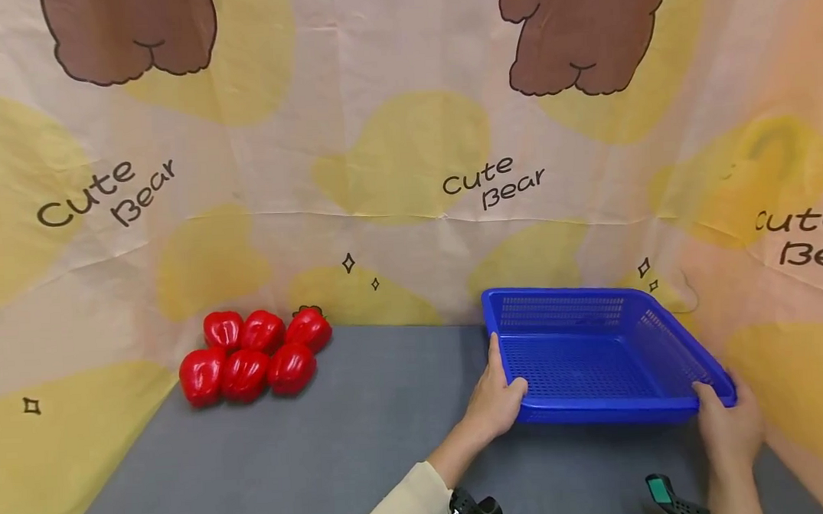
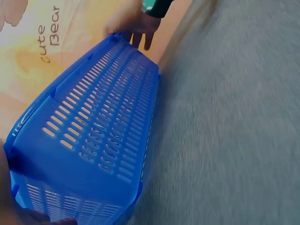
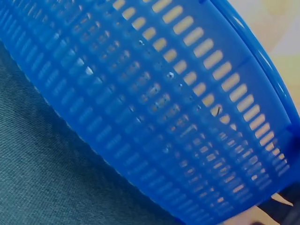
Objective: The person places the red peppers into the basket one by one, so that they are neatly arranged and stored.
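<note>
A blue plastic basket with slotted walls is held between my two hands at the right of the head view. My left hand grips its left side, thumb over the rim. At the front right corner my right hand holds the rim, its thumb on top and the other fingers partly hidden behind the wall. Inside the basket only the bare mesh floor shows. The left wrist view shows the slotted outer wall close over the grey surface, with the right hand at the far end.
Several shiny red, apple-like fruits lie in two rows at the left back of the grey table. A patterned cloth with bears and lettering hangs behind the table and along its sides.
</note>
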Demonstrator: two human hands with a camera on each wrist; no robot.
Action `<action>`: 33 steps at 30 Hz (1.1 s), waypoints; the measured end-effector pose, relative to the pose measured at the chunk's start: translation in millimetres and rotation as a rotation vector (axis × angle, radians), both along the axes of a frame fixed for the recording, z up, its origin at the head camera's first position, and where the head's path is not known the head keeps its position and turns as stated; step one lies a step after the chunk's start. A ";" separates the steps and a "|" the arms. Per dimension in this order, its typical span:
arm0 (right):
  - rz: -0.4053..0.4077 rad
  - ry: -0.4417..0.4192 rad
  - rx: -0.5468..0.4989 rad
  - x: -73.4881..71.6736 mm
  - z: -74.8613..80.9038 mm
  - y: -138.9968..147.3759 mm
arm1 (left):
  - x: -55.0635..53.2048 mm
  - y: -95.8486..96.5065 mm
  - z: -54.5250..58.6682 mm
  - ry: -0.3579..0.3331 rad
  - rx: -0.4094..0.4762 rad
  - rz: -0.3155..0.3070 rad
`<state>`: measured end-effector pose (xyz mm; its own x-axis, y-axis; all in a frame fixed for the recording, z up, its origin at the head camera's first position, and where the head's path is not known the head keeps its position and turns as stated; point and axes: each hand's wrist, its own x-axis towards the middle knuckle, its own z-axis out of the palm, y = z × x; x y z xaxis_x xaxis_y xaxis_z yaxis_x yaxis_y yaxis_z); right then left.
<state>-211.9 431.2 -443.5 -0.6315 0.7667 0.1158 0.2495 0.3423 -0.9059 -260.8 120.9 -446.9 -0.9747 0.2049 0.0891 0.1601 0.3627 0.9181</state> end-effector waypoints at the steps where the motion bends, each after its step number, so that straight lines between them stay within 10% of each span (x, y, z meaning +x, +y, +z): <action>1: 0.023 0.001 0.005 -1.1 -0.9 -0.2 | -0.1 -3.6 0.0 -0.002 -0.002 0.001; 19: 0.216 0.097 -0.023 -12.7 -19.7 -25.3 | -1.6 -69.7 -1.6 0.048 -0.036 0.027; 26: 0.396 0.370 -0.306 -24.7 -23.9 -50.7 | 2.3 -102.1 -1.7 0.064 -0.047 0.044; 33: 0.439 0.423 -0.249 -34.7 -29.5 -92.3 | 8.4 -145.3 -1.3 0.079 -0.048 0.040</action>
<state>-246.6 338.9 -473.1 -0.8307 0.4840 0.2750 -0.2607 0.0982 -0.9604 -252.4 -24.4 -448.2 -0.9726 0.1717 0.1568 0.2156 0.4140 0.8844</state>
